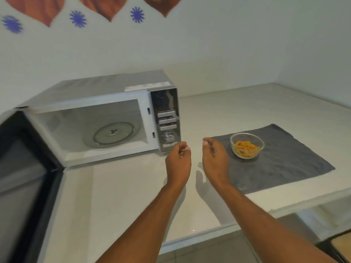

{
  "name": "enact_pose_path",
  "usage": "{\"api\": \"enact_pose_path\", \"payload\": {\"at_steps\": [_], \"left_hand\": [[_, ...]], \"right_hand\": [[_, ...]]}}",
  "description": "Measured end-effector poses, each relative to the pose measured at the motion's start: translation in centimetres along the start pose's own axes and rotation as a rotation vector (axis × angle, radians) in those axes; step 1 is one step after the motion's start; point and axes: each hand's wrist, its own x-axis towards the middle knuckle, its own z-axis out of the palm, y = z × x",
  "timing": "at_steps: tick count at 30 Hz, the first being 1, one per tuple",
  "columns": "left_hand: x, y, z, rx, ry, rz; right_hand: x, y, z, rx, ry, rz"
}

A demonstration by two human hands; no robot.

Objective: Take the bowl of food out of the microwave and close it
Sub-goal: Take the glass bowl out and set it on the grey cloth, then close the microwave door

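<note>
The silver microwave stands on the white counter with its door swung wide open to the left. Inside I see only the glass turntable. A clear glass bowl with orange food sits on a grey cloth mat to the right of the microwave. My left hand hovers in front of the control panel, fingers loosely curled and holding nothing. My right hand is beside it, just left of the bowl, fingers apart and empty.
The white counter runs from the microwave to the right wall, with its front edge near me. The open door juts out over the counter's left side. A dark object stands on the floor at the lower right.
</note>
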Motion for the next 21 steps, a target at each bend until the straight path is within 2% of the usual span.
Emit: {"api": "enact_pose_path", "payload": {"at_steps": [11,16,21], "left_hand": [[-5.6,0.4,-18.8,0.013,0.296,0.045],[-9.0,0.8,-24.4,0.000,0.299,0.052],[-11.4,1.1,-27.6,-0.035,0.250,0.047]], "right_hand": [[-10.3,-9.0,11.5,0.082,-0.378,-0.139],[-14.3,-14.4,14.5,0.146,-0.502,-0.252],[-17.5,-21.5,16.4,0.230,-0.678,-0.453]]}}
